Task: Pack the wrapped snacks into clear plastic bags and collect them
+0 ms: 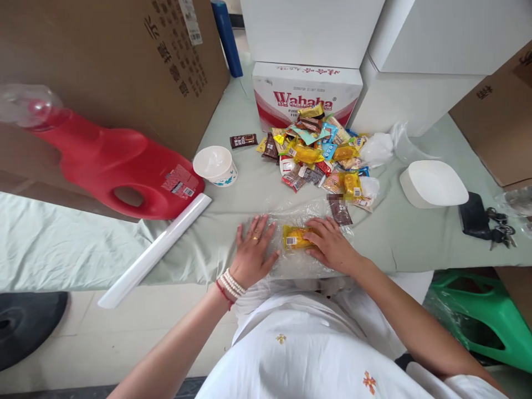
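My left hand (254, 250) lies flat with fingers spread on a clear plastic bag (291, 266) at the table's near edge. A yellow snack packet (296, 238) sits inside or under the bag's film. My right hand (331, 242) rests on the bag, its fingers against the packet's right end; whether it grips the packet I cannot tell. A brown wrapped bar (339, 209) lies just beyond my right hand. Behind it spreads a pile of several wrapped snacks (320, 152).
On the pale green cloth (233, 194): a red detergent jug (120, 166) on its side, a white paper cup (215, 164), a white tube (155, 249), a white bowl (432, 184), a black wallet with keys (482, 219). A Wahaha carton (306, 94) and cardboard boxes (103, 61) stand behind.
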Available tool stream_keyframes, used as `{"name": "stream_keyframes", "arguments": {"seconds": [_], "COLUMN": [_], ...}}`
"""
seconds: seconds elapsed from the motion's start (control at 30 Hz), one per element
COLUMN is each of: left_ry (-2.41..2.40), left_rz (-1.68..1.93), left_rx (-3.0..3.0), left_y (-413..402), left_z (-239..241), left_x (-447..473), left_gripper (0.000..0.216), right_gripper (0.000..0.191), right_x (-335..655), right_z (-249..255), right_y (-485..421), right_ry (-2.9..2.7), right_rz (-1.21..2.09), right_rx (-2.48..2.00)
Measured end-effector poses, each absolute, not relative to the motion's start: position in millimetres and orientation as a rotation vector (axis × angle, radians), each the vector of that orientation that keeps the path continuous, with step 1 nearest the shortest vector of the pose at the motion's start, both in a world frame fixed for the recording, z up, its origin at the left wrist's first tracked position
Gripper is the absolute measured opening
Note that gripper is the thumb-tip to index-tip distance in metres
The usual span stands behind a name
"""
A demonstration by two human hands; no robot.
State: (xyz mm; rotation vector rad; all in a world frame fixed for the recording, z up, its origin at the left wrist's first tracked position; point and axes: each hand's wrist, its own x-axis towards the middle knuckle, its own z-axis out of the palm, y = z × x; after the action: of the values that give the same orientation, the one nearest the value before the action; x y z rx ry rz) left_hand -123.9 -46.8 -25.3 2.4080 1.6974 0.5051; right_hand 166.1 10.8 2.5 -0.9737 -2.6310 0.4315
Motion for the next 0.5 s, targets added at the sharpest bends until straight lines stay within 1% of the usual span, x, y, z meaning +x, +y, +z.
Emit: {"name": "stream_keyframes", "arguments": {"seconds": [0.03,0.1,0.13,0.2,0.27,0.37,0.4,0.43,0.5], "left_ry": [1.615,1.271,1.112,0.972,1.023,1.137,1.161,1.191,1.291], "left_rz": [0.588,0.710,0.703,0.626,0.550,0.564,0.592,0.624,0.677], "left_rx": [2.458,2.580,2.619,2.697,2.768,2.695,2.606,2.491,2.215], "left_y": [-54,-72,-81,-96,-105,-103,-99,-95,-81], "left_z": [-22,-18,-17,-20,-27,-31,-29,-25,-14], "left_x": [-130,-144,-150,-158,-160,-157,-155,-155,-154], "left_gripper": [0.064,0.059,0.054,0.042,0.035,0.032,0.029,0.025,0.022], "right_gripper": [0.031,0.037,0.039,0.043,0.039,0.048,0.046,0.040,0.028], "right_x": [175,195,206,226,240,248,248,246,242], "right_z": [6,10,9,0,-17,-35,-35,-32,-16], "right_y": [4,-16,-29,-55,-75,-82,-78,-71,-52], "right_ry": [-2.610,-2.545,-2.524,-2.533,-2.601,-2.651,-2.648,-2.645,-2.618], "right_rz": [0.465,0.517,0.520,0.465,0.377,0.305,0.319,0.369,0.580], "right_rx": [-0.960,-0.921,-0.901,-0.875,-0.868,-0.917,-0.939,-0.949,-0.967]}}
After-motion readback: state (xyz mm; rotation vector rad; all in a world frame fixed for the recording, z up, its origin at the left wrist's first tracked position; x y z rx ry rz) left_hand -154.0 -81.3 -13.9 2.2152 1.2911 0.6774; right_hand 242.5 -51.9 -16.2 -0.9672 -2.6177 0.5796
